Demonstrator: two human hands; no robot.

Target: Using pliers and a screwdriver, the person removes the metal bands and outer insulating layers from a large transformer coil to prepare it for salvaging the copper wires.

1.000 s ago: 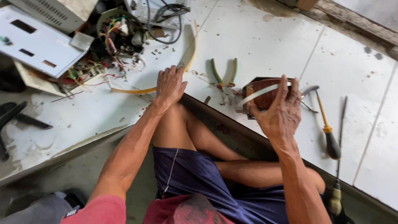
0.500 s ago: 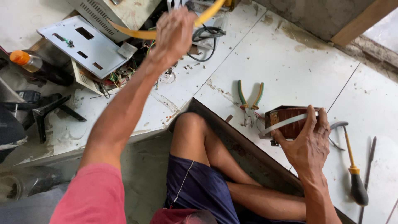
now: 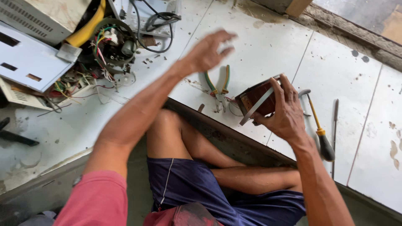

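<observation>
- Right hand (image 3: 287,115) has a firm grip on a small brown transformer block (image 3: 255,99) with a metal bracket across it, tilted up off the white tiled floor (image 3: 268,46) (fingers wrapped over the top, thumb underneath as far as I can see).
- Left hand (image 3: 207,52) is up in the air over the floor, fingers spread and loose, holding nothing. It's blurry, so it's mid-swing.
- Green-handled pliers (image 3: 217,83) lie on the tiles between the two hands, just left of the block, with a few thin wires trailing by them.
- A yellow-and-black screwdriver (image 3: 320,132) sits just right of the right hand, and a thin metal rod (image 3: 334,134) lies beside that.
- Upper left is the opened-up electrical unit (image 3: 106,46): grey metal casing (image 3: 25,62) pulled off, coloured wiring and a round coil exposed, a yellow strap (image 3: 88,29) draped over it, black cable (image 3: 157,21) nearby.
- How far along, my guess: the teardown is well underway. The cover is off and this block is already out of the box and in hand. The guts in the casing still look mostly wired together, so there's plenty left in there.
</observation>
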